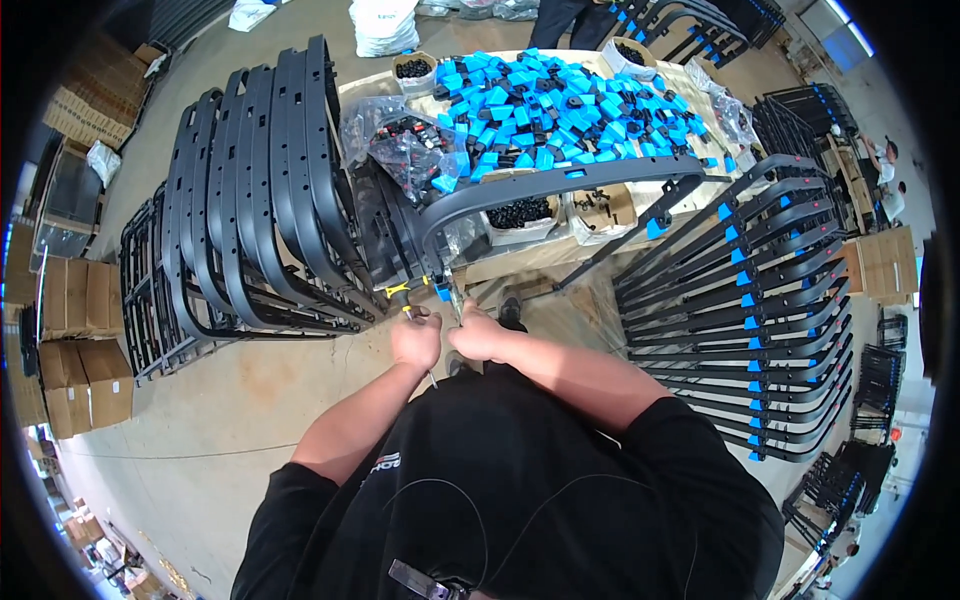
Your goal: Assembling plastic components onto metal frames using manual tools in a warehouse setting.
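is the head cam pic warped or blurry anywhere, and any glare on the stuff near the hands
Head view: strong fisheye warp, so the stacked black frames and the floor bend toward the dark rim. The middle is sharp: left hand, right hand and the curved black frame they work on read clearly. Lighting is even and soft; mild sheen on the clear plastic bag, none on the blue clips.

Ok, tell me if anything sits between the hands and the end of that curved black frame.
Nothing visible does. The left hand and right hand are right at the lower end of the curved black frame, by its blue clip.
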The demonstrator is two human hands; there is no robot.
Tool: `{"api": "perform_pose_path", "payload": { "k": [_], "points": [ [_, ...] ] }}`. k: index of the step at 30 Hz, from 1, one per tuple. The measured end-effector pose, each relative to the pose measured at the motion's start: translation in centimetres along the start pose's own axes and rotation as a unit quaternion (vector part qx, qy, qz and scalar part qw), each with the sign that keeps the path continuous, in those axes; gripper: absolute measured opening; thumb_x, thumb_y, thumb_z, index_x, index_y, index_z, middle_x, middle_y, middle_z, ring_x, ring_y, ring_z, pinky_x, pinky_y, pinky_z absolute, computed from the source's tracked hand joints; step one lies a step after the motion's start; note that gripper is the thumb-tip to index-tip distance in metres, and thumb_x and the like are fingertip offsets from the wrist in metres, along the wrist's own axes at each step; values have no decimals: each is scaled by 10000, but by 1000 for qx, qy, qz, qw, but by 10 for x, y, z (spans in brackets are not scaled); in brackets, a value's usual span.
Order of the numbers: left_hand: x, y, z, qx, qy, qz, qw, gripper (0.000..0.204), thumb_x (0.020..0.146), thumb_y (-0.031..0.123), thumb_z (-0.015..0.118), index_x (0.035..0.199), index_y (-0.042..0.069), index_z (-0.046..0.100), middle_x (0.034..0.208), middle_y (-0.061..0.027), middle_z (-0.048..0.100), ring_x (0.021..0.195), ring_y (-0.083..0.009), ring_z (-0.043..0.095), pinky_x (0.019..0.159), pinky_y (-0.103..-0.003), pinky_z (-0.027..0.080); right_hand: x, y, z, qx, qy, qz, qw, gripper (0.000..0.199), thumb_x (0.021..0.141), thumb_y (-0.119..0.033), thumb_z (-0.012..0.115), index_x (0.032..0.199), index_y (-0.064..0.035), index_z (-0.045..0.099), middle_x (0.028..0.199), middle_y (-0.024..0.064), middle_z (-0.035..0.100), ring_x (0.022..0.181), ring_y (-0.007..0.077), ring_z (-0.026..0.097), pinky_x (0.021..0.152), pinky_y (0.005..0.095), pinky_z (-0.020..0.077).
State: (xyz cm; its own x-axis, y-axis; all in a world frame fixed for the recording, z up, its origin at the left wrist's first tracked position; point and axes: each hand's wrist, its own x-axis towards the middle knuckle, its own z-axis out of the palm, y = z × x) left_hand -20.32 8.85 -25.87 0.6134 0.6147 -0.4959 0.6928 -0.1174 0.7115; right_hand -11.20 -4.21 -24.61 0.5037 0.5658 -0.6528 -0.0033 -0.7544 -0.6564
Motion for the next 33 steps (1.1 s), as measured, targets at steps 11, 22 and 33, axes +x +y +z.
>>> {"api": "perform_pose_path", "payload": {
  "k": [11, 22, 33],
  "points": [
    [26, -27, 13, 54, 49, 107, 992, 322, 832, 278, 718, 983, 3, 645, 896, -181, 721, 831, -304, 702, 788, -411, 544, 7, 6, 8, 94, 87, 27, 991, 474, 906, -213, 592, 1279, 72, 523, 1096, 261, 670, 994, 338, 681, 848, 415, 528],
    [32, 11, -5, -319, -31, -54, 946, 313, 813, 199, 840, 997, 63, 626, 743, 25, 573, 496, -65, 381, 428, -271, 283, -18, 90, -38, 500, 180, 26, 847, 46, 927, -62, 576, 951, -66, 537, 725, 43, 559, 590, 179, 576, 511, 344, 482],
    [-25, -34, -3, -10, -55, 179, 982, 279, 971, 218, 611, 1052, -42, 667, 782, -67, 672, 709, -155, 622, 650, -336, 504, -104, 169, -87, 314, 230, 37, 921, 343, 919, -210, 675, 1208, -38, 608, 797, 13, 575, 632, 133, 569, 537, 294, 448]
  ]
}}
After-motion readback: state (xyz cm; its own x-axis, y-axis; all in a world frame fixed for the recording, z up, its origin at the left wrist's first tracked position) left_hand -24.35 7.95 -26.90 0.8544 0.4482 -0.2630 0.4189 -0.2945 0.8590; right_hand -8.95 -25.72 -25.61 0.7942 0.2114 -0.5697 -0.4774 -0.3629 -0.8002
